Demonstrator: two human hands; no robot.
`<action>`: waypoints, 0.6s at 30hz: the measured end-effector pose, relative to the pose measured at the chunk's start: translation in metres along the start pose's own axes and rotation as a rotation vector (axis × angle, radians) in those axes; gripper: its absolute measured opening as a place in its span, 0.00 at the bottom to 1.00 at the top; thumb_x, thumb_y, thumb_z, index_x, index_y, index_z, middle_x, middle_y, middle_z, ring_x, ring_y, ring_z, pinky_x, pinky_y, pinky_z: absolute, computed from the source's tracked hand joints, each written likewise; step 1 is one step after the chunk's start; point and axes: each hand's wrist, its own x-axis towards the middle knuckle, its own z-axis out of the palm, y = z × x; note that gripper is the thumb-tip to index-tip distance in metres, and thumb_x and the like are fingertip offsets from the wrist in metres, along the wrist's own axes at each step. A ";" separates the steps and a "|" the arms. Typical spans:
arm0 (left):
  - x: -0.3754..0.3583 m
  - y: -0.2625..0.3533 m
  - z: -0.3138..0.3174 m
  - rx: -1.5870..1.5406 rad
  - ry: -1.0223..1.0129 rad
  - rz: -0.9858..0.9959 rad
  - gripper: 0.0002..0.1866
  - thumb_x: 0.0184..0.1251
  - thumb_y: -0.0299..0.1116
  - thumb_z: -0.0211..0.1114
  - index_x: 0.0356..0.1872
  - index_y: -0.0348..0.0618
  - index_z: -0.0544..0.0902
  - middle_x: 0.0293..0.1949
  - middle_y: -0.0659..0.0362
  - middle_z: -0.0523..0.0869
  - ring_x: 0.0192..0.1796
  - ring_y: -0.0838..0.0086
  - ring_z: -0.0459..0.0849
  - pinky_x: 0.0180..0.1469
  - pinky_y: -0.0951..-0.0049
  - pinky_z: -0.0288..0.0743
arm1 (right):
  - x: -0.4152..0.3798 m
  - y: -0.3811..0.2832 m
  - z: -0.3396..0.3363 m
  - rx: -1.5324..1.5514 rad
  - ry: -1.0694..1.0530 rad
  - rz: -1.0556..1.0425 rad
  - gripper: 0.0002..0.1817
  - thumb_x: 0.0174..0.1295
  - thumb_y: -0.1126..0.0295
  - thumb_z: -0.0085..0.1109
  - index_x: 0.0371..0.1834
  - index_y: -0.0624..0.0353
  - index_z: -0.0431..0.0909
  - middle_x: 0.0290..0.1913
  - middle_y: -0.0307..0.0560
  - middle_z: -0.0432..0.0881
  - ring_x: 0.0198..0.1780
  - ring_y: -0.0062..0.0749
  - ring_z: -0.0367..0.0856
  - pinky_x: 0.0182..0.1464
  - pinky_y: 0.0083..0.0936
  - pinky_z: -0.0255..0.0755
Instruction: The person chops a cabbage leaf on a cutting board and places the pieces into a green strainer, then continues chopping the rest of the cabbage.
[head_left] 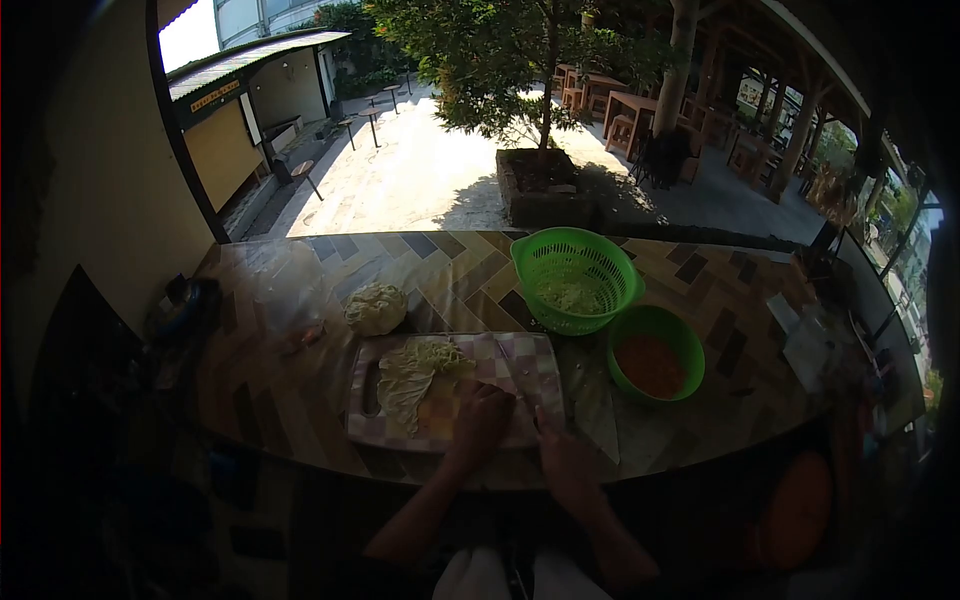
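Note:
A checked cutting board [375,432] lies on the counter in front of me, with pale cabbage leaves [408,388] spread over its left half. My left hand [484,418] rests on the board just right of the leaves, its fingers curled closed; what is under them is hidden. In my right hand [567,462] is the handle of a kitchen knife [519,370]. Its blade points away from me over the right part of the board, beside my left hand. Behind the board sits a cabbage head [376,309].
A green colander [628,262] with shredded pale pieces stands behind the board's right side. Closer to me is a green bowl [692,345] of orange contents. Clear plastic [290,280] lies at the left, plastic packaging [815,345] at the right. The patterned counter [450,255] ends before a courtyard.

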 end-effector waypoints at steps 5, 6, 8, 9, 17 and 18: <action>0.001 0.004 0.001 -0.132 0.037 -0.146 0.06 0.57 0.27 0.63 0.30 0.36 0.86 0.33 0.48 0.86 0.43 0.54 0.82 0.48 0.58 0.74 | -0.017 0.001 0.004 0.043 -0.007 0.004 0.26 0.72 0.68 0.45 0.73 0.57 0.60 0.28 0.63 0.81 0.33 0.60 0.82 0.37 0.52 0.73; 0.001 0.006 -0.001 -0.150 0.056 -0.157 0.06 0.57 0.26 0.63 0.30 0.36 0.86 0.33 0.48 0.86 0.42 0.54 0.82 0.49 0.58 0.74 | -0.020 -0.002 0.009 0.026 -0.007 0.033 0.26 0.72 0.68 0.45 0.73 0.57 0.60 0.27 0.63 0.81 0.33 0.60 0.82 0.37 0.52 0.73; 0.002 0.010 -0.006 -0.161 0.076 -0.145 0.06 0.57 0.26 0.63 0.29 0.35 0.86 0.33 0.47 0.86 0.42 0.54 0.82 0.49 0.58 0.73 | -0.026 -0.012 0.019 -0.009 -0.007 0.090 0.26 0.72 0.68 0.45 0.73 0.57 0.60 0.27 0.63 0.81 0.33 0.59 0.83 0.36 0.51 0.73; 0.003 0.011 -0.009 -0.153 0.076 -0.125 0.06 0.57 0.26 0.63 0.29 0.35 0.86 0.33 0.47 0.86 0.42 0.54 0.82 0.49 0.58 0.73 | -0.027 -0.011 0.026 0.037 0.014 0.069 0.26 0.72 0.68 0.45 0.73 0.59 0.59 0.28 0.63 0.81 0.33 0.59 0.83 0.35 0.51 0.74; -0.001 0.010 -0.012 -0.147 0.049 -0.143 0.07 0.56 0.26 0.63 0.31 0.35 0.87 0.33 0.47 0.86 0.42 0.53 0.82 0.49 0.58 0.73 | 0.005 -0.008 0.015 0.072 0.054 0.007 0.25 0.72 0.69 0.46 0.72 0.61 0.61 0.29 0.64 0.81 0.33 0.59 0.83 0.38 0.51 0.74; -0.003 0.007 -0.007 -0.174 0.050 -0.207 0.07 0.56 0.27 0.63 0.31 0.35 0.87 0.33 0.47 0.86 0.42 0.54 0.82 0.49 0.59 0.73 | 0.001 -0.009 0.008 0.109 0.038 0.013 0.25 0.71 0.69 0.46 0.72 0.61 0.62 0.29 0.64 0.81 0.33 0.59 0.83 0.38 0.51 0.74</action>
